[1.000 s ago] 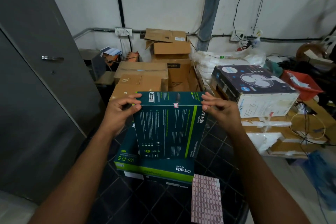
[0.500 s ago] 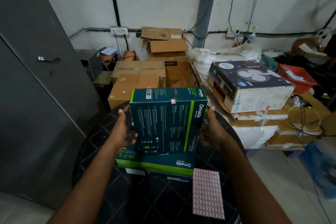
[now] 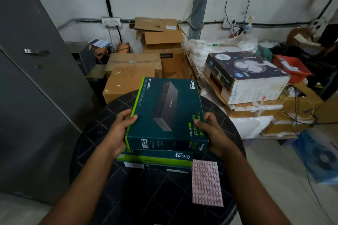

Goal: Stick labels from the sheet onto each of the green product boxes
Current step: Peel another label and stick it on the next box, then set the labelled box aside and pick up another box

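Two hands, both occupied. Item: my left hand (image 3: 118, 129), fingers (image 3: 132, 118) curled onto the left edge of the top green box (image 3: 165, 115), thumb over the upper face, palm under the near left corner. Item: my right hand (image 3: 213, 133), fingers (image 3: 198, 123) wrapped round the right edge near the printed lettering, holding that same box. Grip shared evenly; neither hand free.

Item: top green box, an Omada network switch carton, front face up, tilted slightly toward me. Long axis runs away from me, near end between my hands, far end toward the cardboard cartons (image 3: 131, 76). It sits just above, perhaps resting on, the lower green box (image 3: 155, 157); contact cannot be told.

Item: lower green box, Omada lettering on its near side, lying flat on the round black desk (image 3: 87, 142), with what may be a further box beneath it.

Item: label sheet (image 3: 206, 182), pink grid, flat on the desk, near and to the right of the stack, just below my right wrist. Right hand is the nearer to it; my judgement is that it should let go and reach back for a label while the left steadies the box.

Item, periphery: fan carton (image 3: 245, 75) well apart at right; grey cabinet (image 3: 27, 78) at left.
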